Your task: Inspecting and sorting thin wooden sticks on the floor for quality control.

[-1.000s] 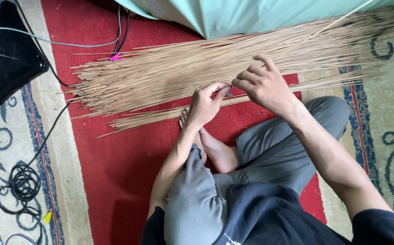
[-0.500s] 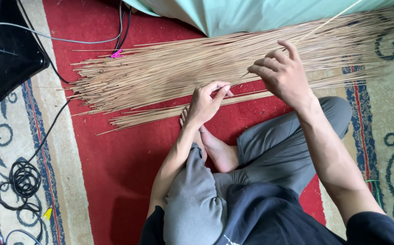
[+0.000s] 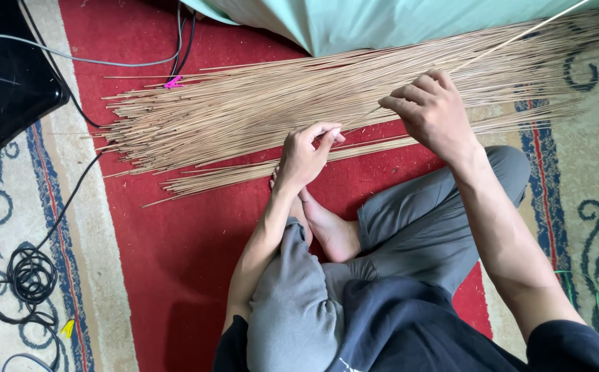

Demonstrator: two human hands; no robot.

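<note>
A wide pile of thin tan sticks (image 3: 258,110) lies across the red carpet (image 3: 175,255) in front of my crossed legs. My left hand (image 3: 307,153) pinches the near end of one single stick (image 3: 513,39), which rises diagonally to the upper right. My right hand (image 3: 431,114) grips the same stick further along, fingers curled over it above the pile. A smaller bundle of sticks (image 3: 244,172) lies just in front of the big pile, near my bare foot (image 3: 330,231).
A black flat case (image 3: 10,89) sits at the upper left, with grey and black cables (image 3: 86,60) running over it. A coiled black cable (image 3: 32,275) lies at lower left. Pale green cloth (image 3: 382,24) covers the top edge. A pink clip (image 3: 172,83) rests by the sticks.
My right hand has slid to the right and up along the single stick, away from my left hand. My left hand stays at the stick's near end.
</note>
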